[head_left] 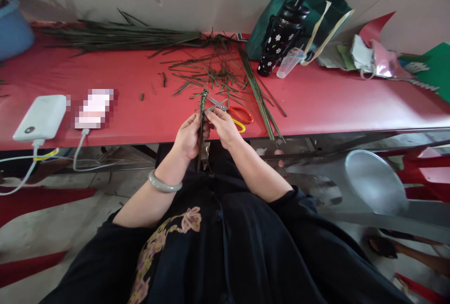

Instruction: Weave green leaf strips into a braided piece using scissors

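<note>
My left hand (188, 136) and my right hand (222, 126) meet at the front edge of the red table (116, 121), both pinching a thin woven bundle of green leaf strips (203, 100). Its plaited top rises above my fingers and its loose ends hang down towards my lap. A pale bangle (164, 183) sits on my left wrist. Just behind my right hand lie scissors (235, 113) with orange and yellow handles.
Cut leaf scraps (211, 72) litter the table's middle, with a long bundle of leaves (119, 37) at the back. A white power bank (40, 117) and a phone (94, 107) lie left. A black flowered bottle (281, 37), a green bag (298, 9) and a metal bowl (374, 180) are to the right.
</note>
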Available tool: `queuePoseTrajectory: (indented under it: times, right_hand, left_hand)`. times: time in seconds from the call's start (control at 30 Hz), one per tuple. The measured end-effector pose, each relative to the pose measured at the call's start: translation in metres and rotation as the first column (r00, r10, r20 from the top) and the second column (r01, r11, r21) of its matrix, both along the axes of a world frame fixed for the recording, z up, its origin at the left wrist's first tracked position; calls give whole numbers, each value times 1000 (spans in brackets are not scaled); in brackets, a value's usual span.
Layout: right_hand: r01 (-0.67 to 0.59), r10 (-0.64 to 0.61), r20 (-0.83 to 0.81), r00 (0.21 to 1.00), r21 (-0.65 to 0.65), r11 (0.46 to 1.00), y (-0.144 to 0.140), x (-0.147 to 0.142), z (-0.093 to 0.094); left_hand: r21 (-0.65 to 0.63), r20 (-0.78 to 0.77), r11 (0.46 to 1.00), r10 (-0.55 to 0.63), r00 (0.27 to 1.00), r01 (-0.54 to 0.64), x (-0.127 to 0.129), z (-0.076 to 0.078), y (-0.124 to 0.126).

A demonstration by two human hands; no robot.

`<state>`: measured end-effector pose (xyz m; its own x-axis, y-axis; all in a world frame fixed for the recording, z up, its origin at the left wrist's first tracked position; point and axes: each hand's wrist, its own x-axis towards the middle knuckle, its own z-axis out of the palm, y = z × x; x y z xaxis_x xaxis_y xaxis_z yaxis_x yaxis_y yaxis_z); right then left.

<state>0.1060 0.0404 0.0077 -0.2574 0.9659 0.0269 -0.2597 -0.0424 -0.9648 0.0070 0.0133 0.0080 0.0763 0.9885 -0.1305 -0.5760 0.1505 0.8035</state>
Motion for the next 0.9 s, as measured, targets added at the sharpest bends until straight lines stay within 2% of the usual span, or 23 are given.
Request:
queuePoseTrajectory:
  times: [0.1, 0.17, 0.23, 0.37, 0.47, 0.57, 0.73, 0.9]
  right_hand:
    - [-134, 131, -41, 991, -76, 988, -1, 2, 1]
    - [-134, 130, -58, 990, -70, 988, -2, 1, 1]
    - [-48, 47, -40, 998, -26, 999, -2, -1, 1]
    - [102, -106, 68, 992, 61, 993, -2, -4, 2]
    - [134, -148, 122, 981, 118, 984, 0, -4, 0]
    - [153, -180, 161, 970, 165, 974, 3, -2, -3]
    - [166, -227, 239, 944, 250, 954, 6, -1, -9]
    - [210, -361, 326, 874, 417, 885, 5, 2, -9]
  left_hand:
    - [1, 2, 998, -65, 998, 65, -2, 0, -1]
    - [-3, -10, 996, -86, 996, 86, -3, -1, -1]
    - [-6, -34, 998, -59, 998, 59, -2, -4, 0]
    - [58, -122, 993, 109, 986, -103, 0, -11, 2]
    - [143, -162, 975, 191, 968, -168, 0, -16, 3]
    - [189, -197, 966, 213, 957, -176, -1, -17, 3]
    - [160, -280, 967, 239, 930, -201, 0, -14, 3]
    - [144, -336, 961, 271, 902, -235, 4, -13, 1]
